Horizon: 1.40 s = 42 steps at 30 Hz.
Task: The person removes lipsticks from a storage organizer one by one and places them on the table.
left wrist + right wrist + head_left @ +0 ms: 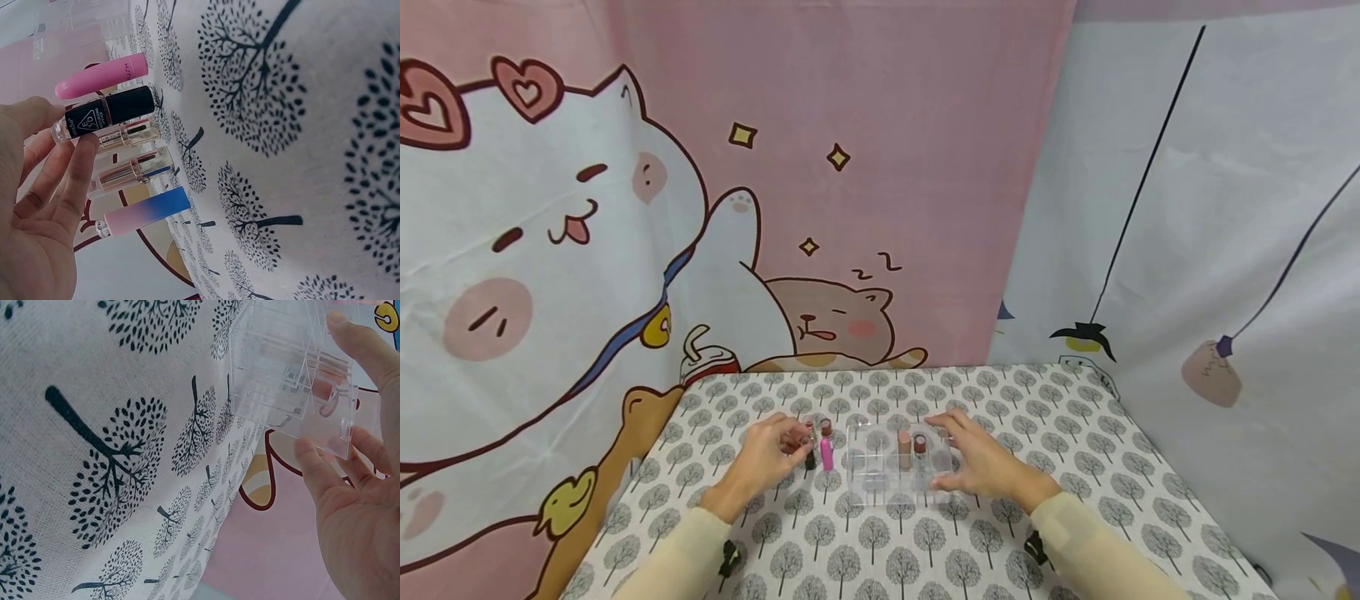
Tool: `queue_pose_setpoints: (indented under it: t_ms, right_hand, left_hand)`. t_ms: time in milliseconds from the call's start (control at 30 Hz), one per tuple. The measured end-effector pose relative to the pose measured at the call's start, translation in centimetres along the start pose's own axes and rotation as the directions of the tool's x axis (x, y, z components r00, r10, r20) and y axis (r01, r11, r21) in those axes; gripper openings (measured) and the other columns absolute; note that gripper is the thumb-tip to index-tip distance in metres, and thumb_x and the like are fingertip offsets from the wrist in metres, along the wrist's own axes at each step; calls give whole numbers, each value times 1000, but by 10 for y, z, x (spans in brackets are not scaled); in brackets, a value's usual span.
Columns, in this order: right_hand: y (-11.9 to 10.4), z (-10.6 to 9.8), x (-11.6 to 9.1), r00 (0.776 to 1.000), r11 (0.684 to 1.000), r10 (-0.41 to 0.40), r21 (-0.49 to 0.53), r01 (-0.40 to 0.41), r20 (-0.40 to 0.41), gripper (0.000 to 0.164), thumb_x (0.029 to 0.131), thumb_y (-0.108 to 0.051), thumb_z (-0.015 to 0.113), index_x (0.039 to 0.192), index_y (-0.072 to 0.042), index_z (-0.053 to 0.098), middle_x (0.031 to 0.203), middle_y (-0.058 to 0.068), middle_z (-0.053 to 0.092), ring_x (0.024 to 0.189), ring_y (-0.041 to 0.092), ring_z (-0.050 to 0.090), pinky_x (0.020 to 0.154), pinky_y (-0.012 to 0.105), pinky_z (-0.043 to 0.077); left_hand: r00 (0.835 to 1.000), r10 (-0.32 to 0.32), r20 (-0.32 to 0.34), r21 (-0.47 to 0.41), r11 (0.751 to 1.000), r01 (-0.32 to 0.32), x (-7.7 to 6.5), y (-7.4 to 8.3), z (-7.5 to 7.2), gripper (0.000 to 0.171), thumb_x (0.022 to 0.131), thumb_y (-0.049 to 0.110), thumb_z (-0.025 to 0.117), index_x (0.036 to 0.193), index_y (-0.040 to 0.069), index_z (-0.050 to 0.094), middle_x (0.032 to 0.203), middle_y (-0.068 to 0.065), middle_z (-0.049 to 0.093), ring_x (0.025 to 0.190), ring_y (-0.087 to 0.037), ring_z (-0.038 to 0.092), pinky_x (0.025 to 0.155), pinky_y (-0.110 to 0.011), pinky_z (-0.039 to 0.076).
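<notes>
My left hand [767, 450] pinches a black lipstick tube [109, 112] with a clear end between thumb and fingers; the tube stands upright at the table. Beside it stands a pink lipstick [827, 453]. In the left wrist view, clear-and-gold lip tubes [134, 172] and a pink-to-blue tube [147, 211] stand close by. My right hand [981, 458] holds the right end of a clear organizer [868, 483], thumb on the near side and fingers on the far side. A peach tube [905, 450] and a dark-red-capped tube [920, 445] stand in its compartments.
The table [880, 567] wears a white cloth with a tree print. A brown-capped tube [826, 427] stands behind the pink lipstick. A cartoon-print curtain [910, 167] hangs beyond the table's back edge.
</notes>
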State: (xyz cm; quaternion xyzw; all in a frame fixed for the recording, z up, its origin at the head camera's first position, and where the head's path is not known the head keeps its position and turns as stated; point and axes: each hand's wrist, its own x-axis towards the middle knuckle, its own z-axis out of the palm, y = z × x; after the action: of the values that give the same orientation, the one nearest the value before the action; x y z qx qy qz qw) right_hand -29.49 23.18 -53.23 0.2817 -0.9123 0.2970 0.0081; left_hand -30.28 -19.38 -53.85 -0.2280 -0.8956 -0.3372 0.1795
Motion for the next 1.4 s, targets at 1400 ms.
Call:
queue_pose_setpoints:
  t_ms: [1400]
  right_hand:
    - [2, 2, 0, 1000, 1000, -1, 4, 1, -3, 107, 87, -35, 106, 174, -14, 47, 167, 14, 53, 136, 45, 76, 115, 55, 70]
  left_hand:
    - [1000, -17, 7, 59, 998, 16, 0, 0, -5, 30, 95, 14, 96, 123, 7, 86, 113, -11, 85, 95, -33, 80, 82, -44, 75]
